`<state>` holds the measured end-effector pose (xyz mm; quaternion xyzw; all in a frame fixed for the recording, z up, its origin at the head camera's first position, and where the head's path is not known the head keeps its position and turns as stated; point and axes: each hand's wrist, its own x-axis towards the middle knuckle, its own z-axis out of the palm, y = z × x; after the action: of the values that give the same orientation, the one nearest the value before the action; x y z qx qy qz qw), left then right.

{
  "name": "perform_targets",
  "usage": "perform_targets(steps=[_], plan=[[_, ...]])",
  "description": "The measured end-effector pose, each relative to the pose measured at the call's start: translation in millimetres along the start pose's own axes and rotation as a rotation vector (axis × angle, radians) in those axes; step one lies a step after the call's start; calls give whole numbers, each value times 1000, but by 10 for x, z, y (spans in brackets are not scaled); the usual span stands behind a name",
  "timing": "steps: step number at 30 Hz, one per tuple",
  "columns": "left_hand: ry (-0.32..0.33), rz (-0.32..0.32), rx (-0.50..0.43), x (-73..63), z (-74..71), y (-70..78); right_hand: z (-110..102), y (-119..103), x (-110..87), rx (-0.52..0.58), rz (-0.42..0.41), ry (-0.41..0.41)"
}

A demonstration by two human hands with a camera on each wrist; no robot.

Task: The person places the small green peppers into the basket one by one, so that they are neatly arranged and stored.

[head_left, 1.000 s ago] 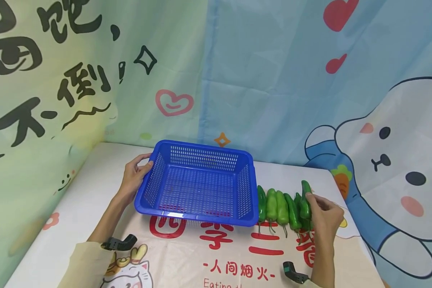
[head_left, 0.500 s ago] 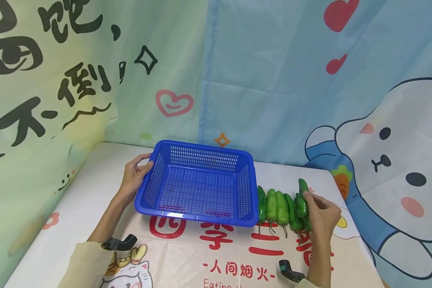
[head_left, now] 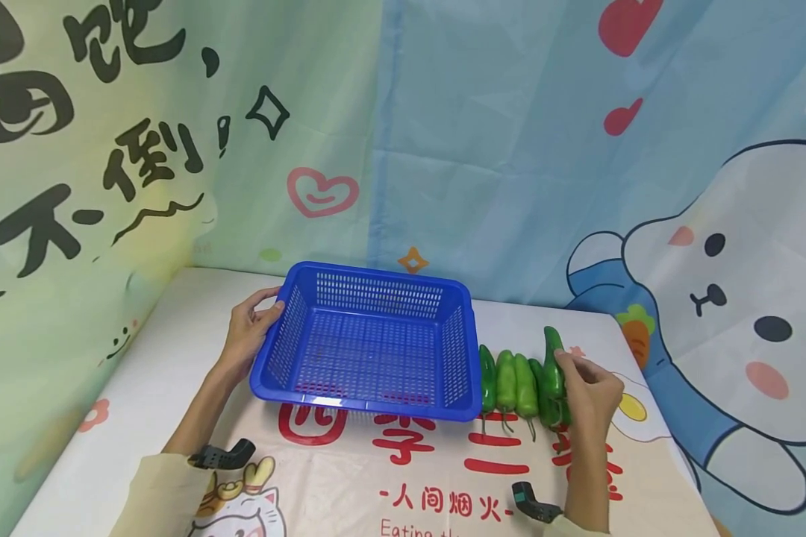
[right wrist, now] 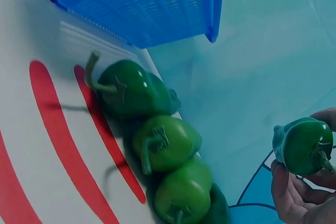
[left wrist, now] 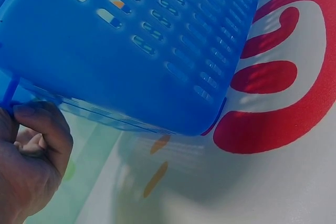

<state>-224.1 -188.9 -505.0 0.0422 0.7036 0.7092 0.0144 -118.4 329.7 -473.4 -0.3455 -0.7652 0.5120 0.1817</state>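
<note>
"Where do we find the blue basket (head_left: 369, 350)?"

"We see it toward the back edge of the table (head_left: 168, 335), left of centre. The left hand (head_left: 248, 328) grips it at its left rim, fingers curled."

"And what does the right hand (head_left: 591, 384) have?"

"We see it pinching a green pepper (head_left: 554, 369) between thumb and fingers, tip up, nearer the table's right edge. From the right wrist we make out a gap between that pepper and the nearest others."

"How do those others lie?"

"We see a row of peppers (head_left: 526, 388) side by side, just right of the basket, stems toward the table's front edge. The right end is partly hidden, so we cannot count them all."
</note>
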Motion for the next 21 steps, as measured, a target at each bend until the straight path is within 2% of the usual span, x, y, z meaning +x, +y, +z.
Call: perform_targets(steps=[21], plan=[[-1, -14, 3, -19, 16, 29, 117, -94, -134, 85, 38, -75]])
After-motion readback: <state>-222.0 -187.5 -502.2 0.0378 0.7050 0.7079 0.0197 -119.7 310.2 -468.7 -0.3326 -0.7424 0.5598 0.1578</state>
